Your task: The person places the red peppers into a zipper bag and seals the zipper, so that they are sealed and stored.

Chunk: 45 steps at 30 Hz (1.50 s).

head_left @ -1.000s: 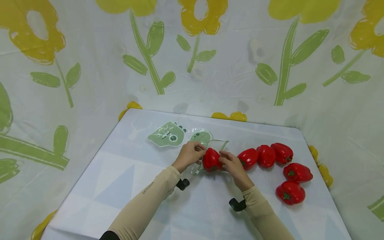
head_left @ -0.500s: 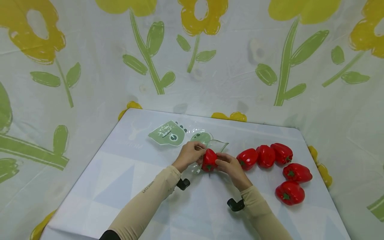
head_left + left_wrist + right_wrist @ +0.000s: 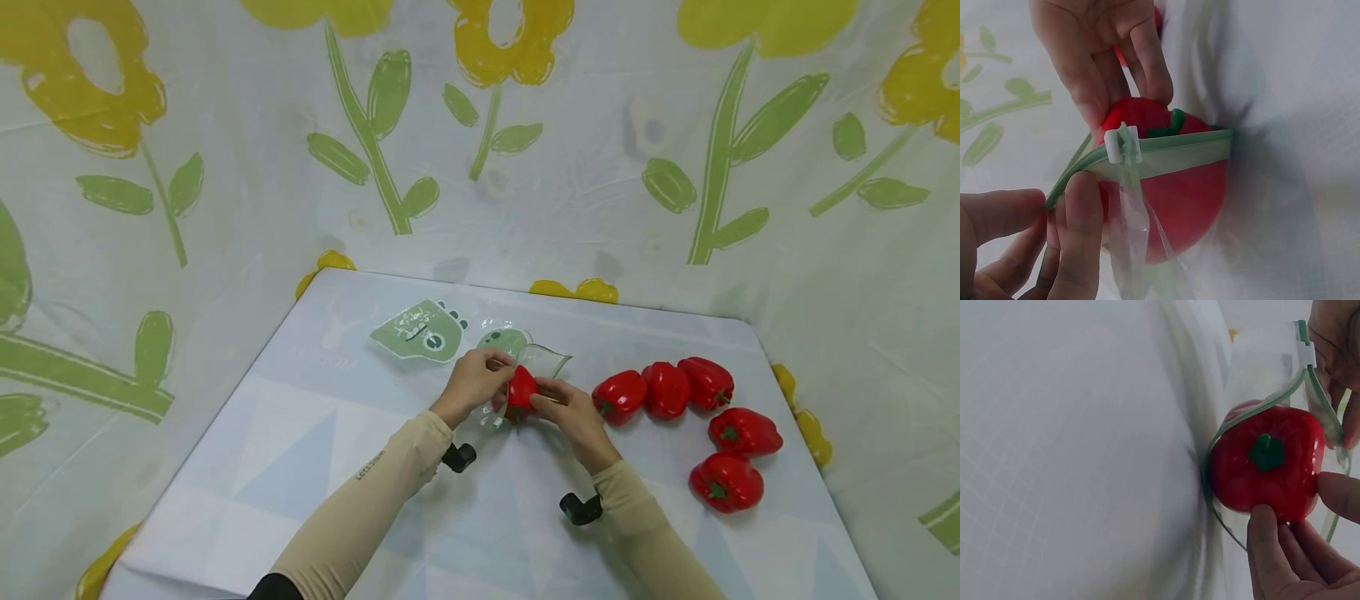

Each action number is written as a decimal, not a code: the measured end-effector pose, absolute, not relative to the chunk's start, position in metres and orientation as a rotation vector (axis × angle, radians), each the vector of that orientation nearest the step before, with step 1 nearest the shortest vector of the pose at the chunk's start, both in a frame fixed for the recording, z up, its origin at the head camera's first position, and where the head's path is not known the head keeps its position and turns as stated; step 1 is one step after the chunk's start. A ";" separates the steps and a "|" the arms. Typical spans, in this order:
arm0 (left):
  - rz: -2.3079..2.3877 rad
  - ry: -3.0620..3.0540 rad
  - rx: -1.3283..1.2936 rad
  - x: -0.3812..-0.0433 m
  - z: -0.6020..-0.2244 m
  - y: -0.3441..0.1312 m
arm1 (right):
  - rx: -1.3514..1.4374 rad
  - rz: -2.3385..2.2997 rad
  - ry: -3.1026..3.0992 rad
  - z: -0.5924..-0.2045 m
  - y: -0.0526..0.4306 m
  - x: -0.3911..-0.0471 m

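A clear zip bag [image 3: 542, 360] with a green zip edge and a white slider [image 3: 1114, 147] stands with its mouth apart. My left hand [image 3: 476, 382] pinches the green zip edge [image 3: 1179, 141] between thumb and fingers. My right hand [image 3: 573, 415] holds a red bell pepper [image 3: 519, 396] at the mouth. In the left wrist view much of the pepper shows through the bag's wall, its green stem [image 3: 1175, 120] just above the edge. From the right wrist view, the green rim curves round the pepper, stem [image 3: 1266, 453] facing the camera, thumb and fingertips on its side.
Several red bell peppers [image 3: 664, 390] lie in a bent row on the right of the pale patterned table [image 3: 285, 483]. A green cartoon creature print on shiny plastic [image 3: 422, 332] lies at the back left. A flower-printed curtain [image 3: 585, 183] surrounds the table.
My right hand has moved left with the bell pepper, which now sits deeper in the bag's mouth. My left hand stays at the bag's edge; the other peppers have not moved.
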State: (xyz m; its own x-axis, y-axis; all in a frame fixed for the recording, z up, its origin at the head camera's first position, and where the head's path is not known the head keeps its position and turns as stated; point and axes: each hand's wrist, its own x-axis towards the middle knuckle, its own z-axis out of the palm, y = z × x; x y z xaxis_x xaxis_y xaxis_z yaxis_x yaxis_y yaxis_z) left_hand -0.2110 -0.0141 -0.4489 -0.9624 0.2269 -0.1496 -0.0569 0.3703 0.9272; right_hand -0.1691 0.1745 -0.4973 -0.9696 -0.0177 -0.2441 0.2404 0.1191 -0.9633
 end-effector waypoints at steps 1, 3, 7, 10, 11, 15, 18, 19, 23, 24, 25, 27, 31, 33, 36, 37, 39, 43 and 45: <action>1.633 2.375 0.151 -0.211 -0.449 -0.014 | 0.220 -1.944 2.201 -0.497 0.174 -0.169; 1.647 2.361 0.149 -0.211 -0.449 -0.014 | 0.219 -1.937 2.201 -0.498 0.173 -0.170; 1.672 2.340 0.146 -0.210 -0.449 -0.013 | 0.181 -1.981 2.178 -0.499 0.170 -0.170; 1.682 2.328 0.152 -0.210 -0.448 -0.013 | 0.138 -1.987 2.181 -0.499 0.166 -0.172; 1.680 2.325 0.156 -0.210 -0.448 -0.012 | 0.118 -1.975 2.191 -0.499 0.164 -0.172; 1.673 2.319 0.172 -0.208 -0.447 -0.012 | 0.086 -1.911 2.237 -0.497 0.157 -0.173; 1.670 2.323 0.171 -0.207 -0.448 -0.012 | 0.078 -1.934 2.223 -0.497 0.153 -0.173; 1.672 2.325 0.170 -0.207 -0.448 -0.012 | 0.072 -1.948 2.215 -0.497 0.152 -0.173; 1.686 2.323 0.148 -0.207 -0.450 -0.012 | 0.056 -1.975 2.191 -0.500 0.148 -0.172; 1.694 2.321 0.143 -0.206 -0.450 -0.012 | 0.050 -1.978 2.188 -0.501 0.147 -0.172; 1.703 2.318 0.137 -0.206 -0.450 -0.012 | 0.042 -1.982 2.186 -0.502 0.146 -0.173; 1.719 2.313 0.130 -0.206 -0.451 -0.012 | 0.028 -1.997 2.176 -0.504 0.143 -0.173; 1.736 2.315 0.130 -0.207 -0.452 -0.012 | 0.005 -2.046 2.142 -0.506 0.138 -0.174; 1.737 2.316 0.127 -0.208 -0.452 -0.012 | -0.009 -2.063 2.117 -0.507 0.136 -0.175; 1.730 2.319 0.112 -0.208 -0.453 -0.013 | -0.029 -2.081 2.068 -0.508 0.133 -0.176; 1.726 2.320 0.107 -0.208 -0.453 -0.014 | -0.034 -2.080 2.057 -0.508 0.133 -0.176; 1.704 2.336 0.095 -0.208 -0.453 -0.015 | -0.050 -2.079 2.042 -0.507 0.133 -0.177; 1.649 2.387 0.085 -0.207 -0.451 -0.019 | -0.102 -2.068 2.036 -0.506 0.136 -0.177; 1.626 2.411 0.090 -0.206 -0.451 -0.021 | -0.114 -2.048 2.061 -0.504 0.138 -0.176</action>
